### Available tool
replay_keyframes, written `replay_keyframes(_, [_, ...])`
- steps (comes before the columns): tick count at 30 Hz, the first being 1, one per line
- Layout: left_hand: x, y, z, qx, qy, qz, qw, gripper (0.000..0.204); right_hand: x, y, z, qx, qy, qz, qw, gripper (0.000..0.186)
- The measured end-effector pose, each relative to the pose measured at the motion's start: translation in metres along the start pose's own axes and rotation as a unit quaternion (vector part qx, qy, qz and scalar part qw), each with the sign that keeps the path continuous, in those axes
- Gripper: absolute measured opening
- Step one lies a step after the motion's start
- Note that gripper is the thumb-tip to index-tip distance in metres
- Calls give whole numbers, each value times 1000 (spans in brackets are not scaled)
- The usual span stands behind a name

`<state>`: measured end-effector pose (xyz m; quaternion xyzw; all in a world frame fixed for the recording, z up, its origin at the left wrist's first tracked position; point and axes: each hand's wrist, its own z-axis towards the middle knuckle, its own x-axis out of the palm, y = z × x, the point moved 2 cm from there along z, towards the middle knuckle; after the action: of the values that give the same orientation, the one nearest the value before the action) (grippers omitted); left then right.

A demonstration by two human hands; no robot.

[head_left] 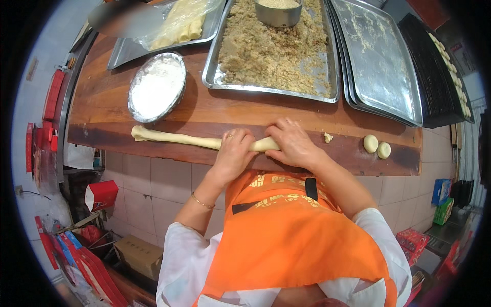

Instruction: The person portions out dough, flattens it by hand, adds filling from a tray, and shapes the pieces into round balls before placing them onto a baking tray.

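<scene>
A long pale dough rope (179,138) lies along the front of the wooden worktop (215,110). My left hand (234,151) grips the rope near its right end, a ring on one finger. My right hand (292,143) closes over the rope's right end beside it. Two small dough balls (377,147) sit to the right on the worktop, and a small dough scrap (328,137) lies between them and my right hand.
A round foil bowl of white flour (156,87) stands behind the rope. A metal tray of brown crumbly filling (273,48) with a metal cup (279,11) sits further back. Stacked metal trays (381,56) and a dark tray of dough pieces (440,66) lie right. Boxes on the floor.
</scene>
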<state>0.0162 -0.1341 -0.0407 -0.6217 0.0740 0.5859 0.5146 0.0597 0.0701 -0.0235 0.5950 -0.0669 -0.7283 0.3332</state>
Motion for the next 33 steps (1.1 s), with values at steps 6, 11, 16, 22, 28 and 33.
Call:
replay_keyframes(6, [-2,15,-2,27,-18,-4,999,35,17,-4,29,145,160,227,950,55])
replay_keyframes(11, [-7,-4,5,46,13,42,998,26,8,-2,53,175,302,118,930,48])
replay_keyframes(16, [10,-4,14,60,-10,145,988,10,5,0,48,124,326,110,931,44])
replay_keyframes(22, [18,-9,23,59,-13,136,989,20,16,-10,35,133,293,87,943,37])
replay_keyframes(28, [28,-19,34,57,-26,132,989,14,34,-20,29,81,241,30,967,30])
replay_keyframes(33, [52,-10,33,20,-11,190,982,15,-7,-1,27,89,232,45,968,28])
